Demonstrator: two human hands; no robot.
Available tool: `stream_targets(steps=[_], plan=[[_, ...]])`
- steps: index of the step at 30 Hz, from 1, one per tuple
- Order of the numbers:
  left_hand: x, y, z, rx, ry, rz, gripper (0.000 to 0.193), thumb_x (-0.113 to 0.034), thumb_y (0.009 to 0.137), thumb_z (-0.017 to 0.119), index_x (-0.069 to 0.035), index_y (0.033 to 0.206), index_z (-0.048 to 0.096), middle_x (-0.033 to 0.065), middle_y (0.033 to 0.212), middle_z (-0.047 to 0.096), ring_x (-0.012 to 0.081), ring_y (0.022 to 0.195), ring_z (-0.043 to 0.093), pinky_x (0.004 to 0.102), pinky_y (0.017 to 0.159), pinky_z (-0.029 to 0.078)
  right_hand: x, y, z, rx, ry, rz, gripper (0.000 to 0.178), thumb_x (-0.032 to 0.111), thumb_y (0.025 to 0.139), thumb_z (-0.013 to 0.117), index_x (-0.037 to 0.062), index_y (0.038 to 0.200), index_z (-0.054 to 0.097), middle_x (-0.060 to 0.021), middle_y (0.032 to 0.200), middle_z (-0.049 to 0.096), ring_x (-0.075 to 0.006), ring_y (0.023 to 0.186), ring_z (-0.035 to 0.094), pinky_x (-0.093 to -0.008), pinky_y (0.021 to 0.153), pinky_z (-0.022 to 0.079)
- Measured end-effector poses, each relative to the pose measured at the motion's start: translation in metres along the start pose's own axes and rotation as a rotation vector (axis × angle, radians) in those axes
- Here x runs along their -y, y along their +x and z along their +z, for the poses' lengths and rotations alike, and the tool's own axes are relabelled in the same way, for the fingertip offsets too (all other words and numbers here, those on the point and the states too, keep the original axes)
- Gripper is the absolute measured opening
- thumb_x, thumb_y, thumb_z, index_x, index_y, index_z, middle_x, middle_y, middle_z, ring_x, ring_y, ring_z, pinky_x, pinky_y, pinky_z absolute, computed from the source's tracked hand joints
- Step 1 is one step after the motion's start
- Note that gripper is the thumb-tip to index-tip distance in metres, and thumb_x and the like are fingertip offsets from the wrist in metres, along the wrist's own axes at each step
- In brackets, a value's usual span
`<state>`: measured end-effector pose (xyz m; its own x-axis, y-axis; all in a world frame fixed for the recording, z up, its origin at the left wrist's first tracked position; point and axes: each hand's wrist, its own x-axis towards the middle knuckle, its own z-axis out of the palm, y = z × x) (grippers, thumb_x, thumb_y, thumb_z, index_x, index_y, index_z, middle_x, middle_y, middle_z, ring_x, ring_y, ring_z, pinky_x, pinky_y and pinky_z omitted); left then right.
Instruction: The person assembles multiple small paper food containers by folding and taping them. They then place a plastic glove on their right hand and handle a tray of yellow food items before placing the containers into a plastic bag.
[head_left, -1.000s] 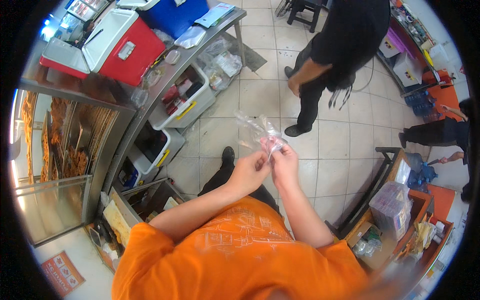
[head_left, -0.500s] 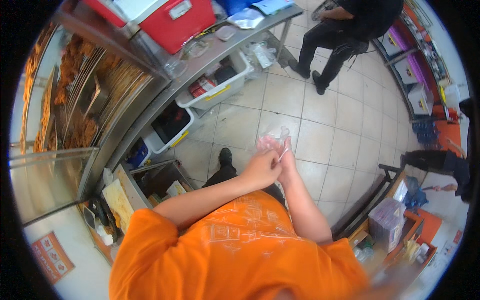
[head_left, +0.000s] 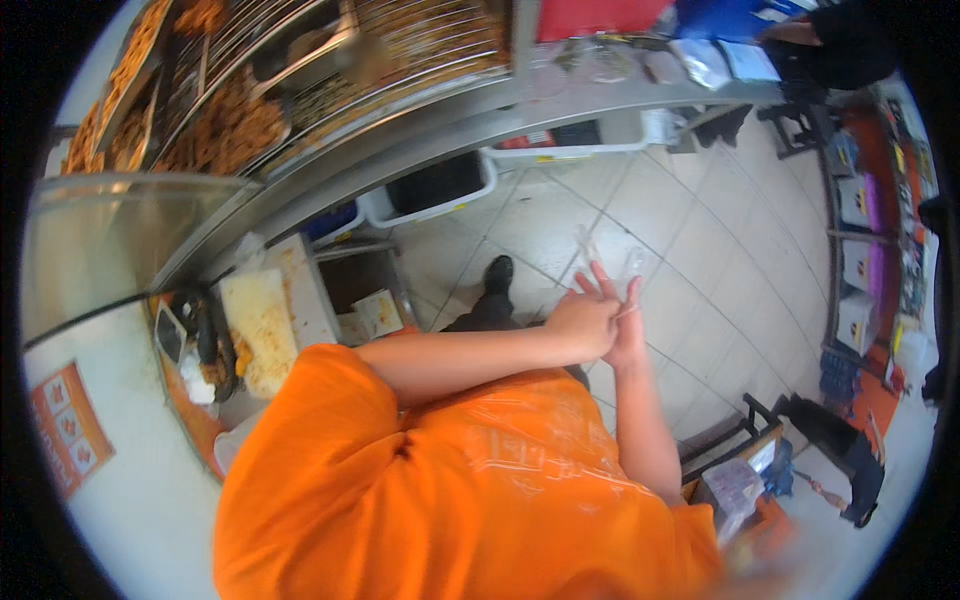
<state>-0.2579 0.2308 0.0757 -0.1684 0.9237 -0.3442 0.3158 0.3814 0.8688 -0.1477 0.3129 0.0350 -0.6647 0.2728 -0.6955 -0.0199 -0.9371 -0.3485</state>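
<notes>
A thin clear plastic glove point(head_left: 634, 264) sits over the fingers of my right hand point(head_left: 630, 342), its loose tips standing out past them. The right hand's fingers are spread and stretched away from me. Across its palm side lies my left hand point(head_left: 583, 326), fingers closed, pinching what looks like the glove's cuff near the right thumb. Both hands are in front of my orange shirt, above the tiled floor. My left fingertips are partly hidden.
At the upper left stands a heated case with racks and browned fried food point(head_left: 225, 130). A crumb-covered board point(head_left: 255, 330) lies at the left. White bins point(head_left: 380, 205) sit under a metal counter point(head_left: 640, 97). A dark-clothed person point(head_left: 850, 45) is at the upper right.
My view has turned left toward the food case. The glove, bunched before, now reaches over the right fingers, which have spread. The left hand keeps its grip by the right palm.
</notes>
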Motion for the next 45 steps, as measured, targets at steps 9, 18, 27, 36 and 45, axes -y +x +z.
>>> stream_targets(steps=[9,18,27,36,45], plan=[[0.024,-0.019,0.041,-0.022,-0.223,0.192,0.015,-0.013,0.097,0.057,0.002,0.098,0.059,0.0264,0.107,0.066,0.0458,0.101,0.065,0.0562,0.083,0.048,-0.017,-0.021,-0.016,0.039,-0.076,0.228,0.089,0.078,0.1,0.028,0.0174,0.165,0.027,-0.0145,0.165,0.035,-0.0415,0.15,0.032,-0.056,0.118,0.035],[-0.016,-0.007,0.047,0.067,-0.111,0.246,0.017,-0.018,0.097,0.06,-0.001,0.098,0.062,0.0258,0.097,0.067,0.0472,0.091,0.066,0.0575,0.08,0.05,-0.001,-0.045,-0.019,-0.006,0.016,-0.145,0.096,0.077,0.097,0.039,0.0099,0.164,0.027,-0.0145,0.17,0.024,-0.0407,0.153,0.026,-0.0624,0.119,0.03],[-0.048,0.027,0.097,0.104,-0.05,0.381,0.016,-0.015,0.09,0.067,-0.003,0.088,0.057,0.0182,0.089,0.065,0.0408,0.085,0.064,0.051,0.073,0.049,0.037,-0.047,-0.093,0.055,0.182,-0.116,0.088,0.071,0.098,0.049,0.0029,0.154,0.043,-0.0171,0.168,0.027,-0.0391,0.152,0.031,-0.057,0.12,0.033],[-0.06,0.063,0.171,-0.207,0.162,0.42,0.016,-0.014,0.087,0.066,-0.004,0.099,0.065,0.0147,0.095,0.066,0.0395,0.092,0.063,0.051,0.077,0.054,0.082,-0.016,-0.143,-0.068,0.417,-0.638,0.08,0.063,0.097,0.058,0.0066,0.152,0.045,-0.014,0.167,0.024,-0.0402,0.149,0.035,-0.0708,0.118,0.03],[0.101,0.024,0.227,0.049,0.025,-0.179,0.016,-0.011,0.092,0.063,-0.001,0.103,0.057,0.0226,0.105,0.062,0.0446,0.1,0.06,0.0542,0.081,0.051,-0.079,0.096,-0.252,-0.111,0.702,0.098,0.078,0.052,0.098,0.062,0.0084,0.159,0.038,-0.0142,0.158,0.047,-0.0329,0.154,0.027,-0.0627,0.116,0.035]])
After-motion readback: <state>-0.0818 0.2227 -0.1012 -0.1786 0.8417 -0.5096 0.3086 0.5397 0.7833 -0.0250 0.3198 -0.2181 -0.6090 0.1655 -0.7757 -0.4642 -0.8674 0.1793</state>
